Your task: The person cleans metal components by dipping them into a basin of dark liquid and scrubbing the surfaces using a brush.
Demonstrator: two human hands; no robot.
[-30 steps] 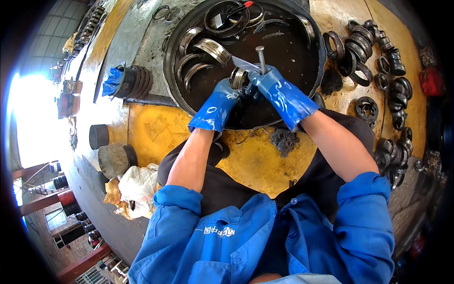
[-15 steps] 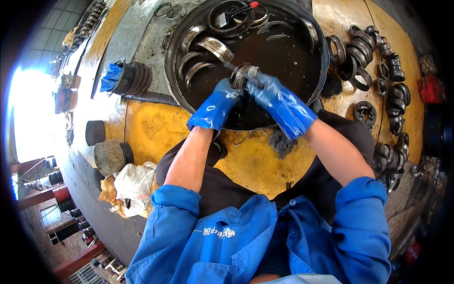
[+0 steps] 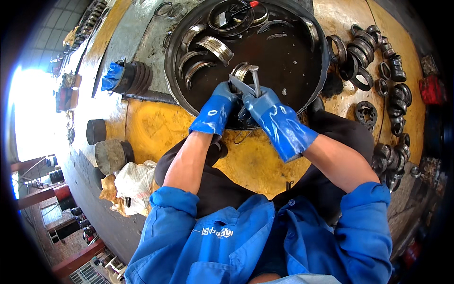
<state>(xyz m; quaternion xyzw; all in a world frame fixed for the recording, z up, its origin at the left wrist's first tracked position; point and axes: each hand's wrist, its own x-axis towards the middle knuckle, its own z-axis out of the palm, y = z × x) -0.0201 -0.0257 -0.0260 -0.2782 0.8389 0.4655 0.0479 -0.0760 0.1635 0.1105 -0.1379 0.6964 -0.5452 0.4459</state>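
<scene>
In a wide basin (image 3: 169,71) of dark liquid, my left hand (image 3: 217,106), in a blue rubber glove, grips a shiny grooved metal ring (image 3: 242,70) by its near side. My right hand (image 3: 272,111), gloved alike, is closed beside it. From its fist a flat pointed metal blade (image 3: 241,85), like a scraper, slants across the ring. A metal rod with a wider head (image 3: 255,75) sticks up from the same fist. The lower part of the ring is hidden by the gloves. Another grooved ring (image 3: 215,48) leans in the liquid just beyond my left hand.
Several more rings lie in the basin, with a red-tipped brush (image 3: 236,13) on a large dark ring (image 3: 227,33). Stacks of metal rings (image 3: 362,49) stand at the right. Cylinders (image 3: 111,156) and a white bag (image 3: 137,182) sit at the left.
My right hand has drawn back toward me and turned, bringing the blade lower across the ring. The headed rod now points up. My left hand stays on the ring, almost in place.
</scene>
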